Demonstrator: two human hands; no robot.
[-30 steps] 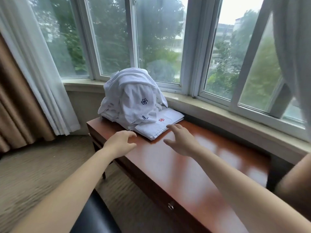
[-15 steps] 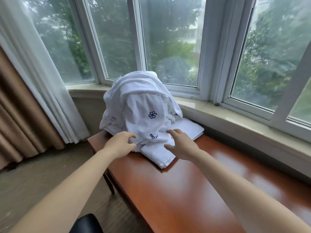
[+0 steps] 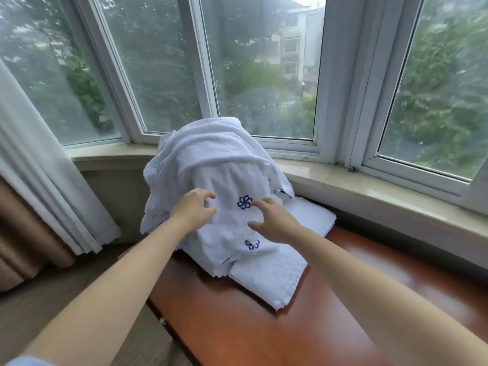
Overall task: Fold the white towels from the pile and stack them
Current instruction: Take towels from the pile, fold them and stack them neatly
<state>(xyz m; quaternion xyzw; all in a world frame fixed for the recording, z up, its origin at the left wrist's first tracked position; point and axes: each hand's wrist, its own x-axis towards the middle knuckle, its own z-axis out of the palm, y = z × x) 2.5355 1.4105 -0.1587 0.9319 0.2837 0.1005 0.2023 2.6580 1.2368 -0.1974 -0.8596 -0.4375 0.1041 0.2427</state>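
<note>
Here two hands, left hand [image 3: 194, 210] and right hand [image 3: 274, 220], touch one towel pile [image 3: 211, 165].

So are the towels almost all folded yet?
Not nearly. A few folded towels lie flat on the table. Both hands, left hand and right hand, are reaching onto the top towel of the pile, not clearly gripping it. The tall heap remains unfolded.

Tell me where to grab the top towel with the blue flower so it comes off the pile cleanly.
Probably pinch the top towel at its free hemmed lower edge, near the corner, coming from the front. That edge hangs loose over the pile, while the upper part is draped and folded over the heap.
</note>
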